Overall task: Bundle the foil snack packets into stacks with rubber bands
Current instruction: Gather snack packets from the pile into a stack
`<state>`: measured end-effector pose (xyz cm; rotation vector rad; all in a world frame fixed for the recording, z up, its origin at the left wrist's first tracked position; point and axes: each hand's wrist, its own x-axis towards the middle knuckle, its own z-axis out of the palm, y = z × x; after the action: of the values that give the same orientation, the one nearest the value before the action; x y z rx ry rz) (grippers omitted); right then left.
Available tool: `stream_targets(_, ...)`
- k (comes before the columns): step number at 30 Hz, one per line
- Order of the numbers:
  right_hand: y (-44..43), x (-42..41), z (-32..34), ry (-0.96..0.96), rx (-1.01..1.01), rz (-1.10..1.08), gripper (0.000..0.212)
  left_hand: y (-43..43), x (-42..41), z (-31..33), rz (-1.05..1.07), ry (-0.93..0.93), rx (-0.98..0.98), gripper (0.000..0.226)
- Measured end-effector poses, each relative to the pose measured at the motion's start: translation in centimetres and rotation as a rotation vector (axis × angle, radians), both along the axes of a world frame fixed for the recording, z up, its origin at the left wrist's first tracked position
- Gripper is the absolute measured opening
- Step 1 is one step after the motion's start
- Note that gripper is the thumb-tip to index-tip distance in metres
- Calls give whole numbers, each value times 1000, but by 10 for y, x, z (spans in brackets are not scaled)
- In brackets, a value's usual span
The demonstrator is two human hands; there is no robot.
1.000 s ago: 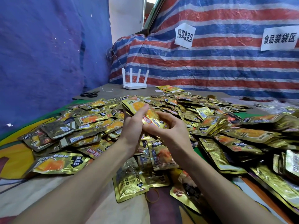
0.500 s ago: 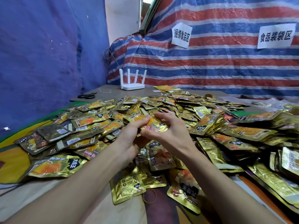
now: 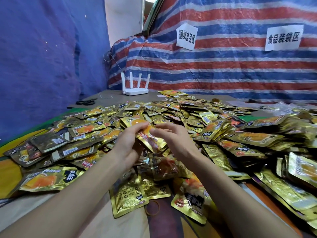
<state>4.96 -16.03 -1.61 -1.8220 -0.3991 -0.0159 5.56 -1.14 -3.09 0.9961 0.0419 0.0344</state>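
Note:
A small stack of gold foil snack packets (image 3: 151,140) is held above the heap, in the middle of the view. My left hand (image 3: 127,143) grips the stack from the left, fingers curled over its top edge. From the right, my right hand (image 3: 173,140) pinches the top of the same stack with its fingertips. A loose tan rubber band (image 3: 152,207) lies on the cloth near me, between two packets. Whether a band is round the held stack I cannot tell.
A wide heap of gold packets (image 3: 223,134) covers the table from left to right. Black scissors (image 3: 85,101) and a white router (image 3: 135,91) sit at the far left. A striped tarp (image 3: 223,66) with two paper signs closes the back.
Both hands have lowered the held stack toward the heap and turned it. The right fingers have shifted onto its top edge. The view has tilted slightly.

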Motion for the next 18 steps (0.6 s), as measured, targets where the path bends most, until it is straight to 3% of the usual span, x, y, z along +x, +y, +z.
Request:
stream_targets(2, -6, 2, 3, 29, -42, 17, 39, -2, -3, 1, 7, -13, 30, 37)
stream_targets(5, -11, -1, 5, 53, -112, 71, 50, -7, -5, -3, 116, -108, 224, 35)
stream_targets(7, -15, -3, 7, 68, -105, 81, 39, -10, -7, -5, 154, -183, 307, 43)
stream_targets(10, -22, -4, 17, 68, -102, 25, 28, -13, -8, -6, 159, -188, 395, 95)
stream_targets(13, -31, -4, 31, 17, -129, -95, 26, -15, -8, -6, 186, -256, 535, 116)
stream_targets(15, -39, -6, 39, -21, -142, -169, 23, -17, -12, -5, 185, -331, 651, 111)
stream_targets(18, -56, -4, 49, -83, -265, -310, 24, -24, -19, -10, 218, -489, 912, 86)
